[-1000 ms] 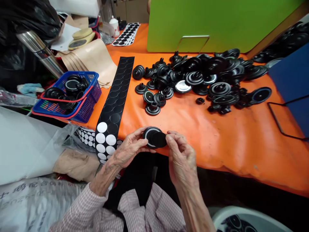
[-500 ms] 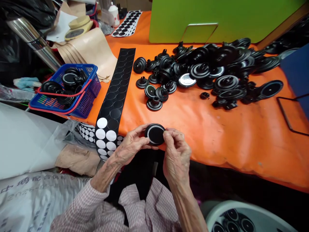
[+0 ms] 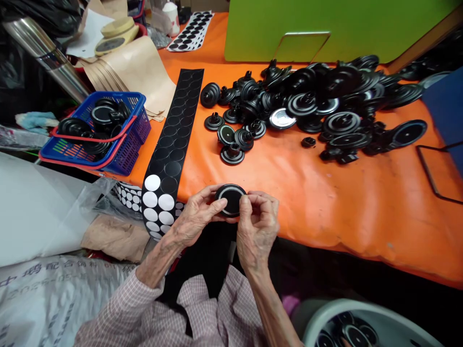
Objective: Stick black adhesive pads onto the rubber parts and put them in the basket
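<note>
Between my two hands, at the table's front edge, is a round black plastic disc (image 3: pixel 231 201) with a pale ring around its flat face. My left hand (image 3: pixel 197 212) grips its left side, thumb lying on the face and fingers beneath. The thumb of my right hand (image 3: pixel 258 217) presses on the right rim, its other fingers curled behind. To the left lies a strip of round black stickers (image 3: pixel 177 130); its near end hangs over the edge and shows white circles where stickers are gone.
A heap of black disc parts (image 3: pixel 307 96) covers the table's back right. A blue basket (image 3: pixel 135 140) holds more parts at left. Behind stands a green board (image 3: pixel 340 29). A pale bucket (image 3: pixel 314 320) with discs inside sits at lower right, below the orange tabletop (image 3: pixel 325 207).
My right hand has shifted slightly left, its thumb further onto the disc's right edge. My left thumb reaches further over the face. The view has moved a little.
</note>
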{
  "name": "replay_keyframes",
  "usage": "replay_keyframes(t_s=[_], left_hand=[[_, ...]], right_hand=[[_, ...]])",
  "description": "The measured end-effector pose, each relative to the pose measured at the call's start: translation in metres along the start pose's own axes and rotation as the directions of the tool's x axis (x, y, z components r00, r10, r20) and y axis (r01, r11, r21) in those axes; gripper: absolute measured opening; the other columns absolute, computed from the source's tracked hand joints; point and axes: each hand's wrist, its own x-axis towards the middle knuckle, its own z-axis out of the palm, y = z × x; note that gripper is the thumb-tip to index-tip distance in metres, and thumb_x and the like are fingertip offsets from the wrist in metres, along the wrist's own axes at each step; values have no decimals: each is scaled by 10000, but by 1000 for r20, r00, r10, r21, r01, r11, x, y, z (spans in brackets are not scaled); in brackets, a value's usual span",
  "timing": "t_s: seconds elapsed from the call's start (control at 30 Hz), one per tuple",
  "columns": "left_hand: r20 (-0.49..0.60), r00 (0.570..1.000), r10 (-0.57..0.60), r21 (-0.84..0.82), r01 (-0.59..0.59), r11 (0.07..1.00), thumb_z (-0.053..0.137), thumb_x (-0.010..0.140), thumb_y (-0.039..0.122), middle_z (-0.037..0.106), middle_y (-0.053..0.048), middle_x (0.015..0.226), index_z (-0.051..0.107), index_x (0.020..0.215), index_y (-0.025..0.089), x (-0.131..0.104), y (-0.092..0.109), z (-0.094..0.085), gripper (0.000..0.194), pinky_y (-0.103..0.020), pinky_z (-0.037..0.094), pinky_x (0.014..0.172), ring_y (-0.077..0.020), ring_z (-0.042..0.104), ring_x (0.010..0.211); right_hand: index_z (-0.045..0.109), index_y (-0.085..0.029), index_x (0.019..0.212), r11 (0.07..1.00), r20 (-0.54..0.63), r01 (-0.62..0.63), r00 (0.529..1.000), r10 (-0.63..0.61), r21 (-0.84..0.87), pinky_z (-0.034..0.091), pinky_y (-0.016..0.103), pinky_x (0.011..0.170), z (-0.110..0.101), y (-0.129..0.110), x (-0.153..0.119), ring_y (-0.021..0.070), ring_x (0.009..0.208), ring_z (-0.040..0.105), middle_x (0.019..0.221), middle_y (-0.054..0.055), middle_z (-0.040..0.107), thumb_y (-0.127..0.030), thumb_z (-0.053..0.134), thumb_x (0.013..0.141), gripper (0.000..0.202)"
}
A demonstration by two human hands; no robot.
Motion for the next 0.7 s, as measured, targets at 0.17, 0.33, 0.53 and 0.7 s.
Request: replay_keyframes(t_s=[0.17,0.33,0.53,0.7], left_hand=[[-27,999,18,3,-18,1000,720,751,261,641,-90,1174,647,1068,168,-1,0,0,338,-329,583,756,-226,655,972],[-71,997,34,-3,-34,999,715,754,249,648,-88,1141,632,1078,168,-2,-2,-2,344,-292,580,705,-212,658,938],[-104,991,88,76,-80,994,705,765,333,623,-90,1131,621,1115,177,-17,12,-20,392,-288,581,662,-186,670,828],[-212,928,308,369,-216,904,681,777,363,644,-84,1025,620,1166,155,-22,69,-59,445,-233,544,590,-138,646,719]], right_hand=[[529,-216,830,996,-19,75,997,-76,-54,512,400,774,6,9,-4,214,935,551,957,63,523,-403,528,881,193],[528,-216,931,1000,-22,6,1000,-6,9,517,369,757,10,11,-6,203,936,569,1012,73,550,-431,571,853,233],[611,-189,792,944,373,-305,897,239,126,501,299,624,9,-4,6,169,698,598,756,25,638,-523,689,730,349],[599,-177,667,908,584,-310,806,95,281,423,239,516,70,-41,25,119,551,511,564,-28,545,-522,719,695,366]])
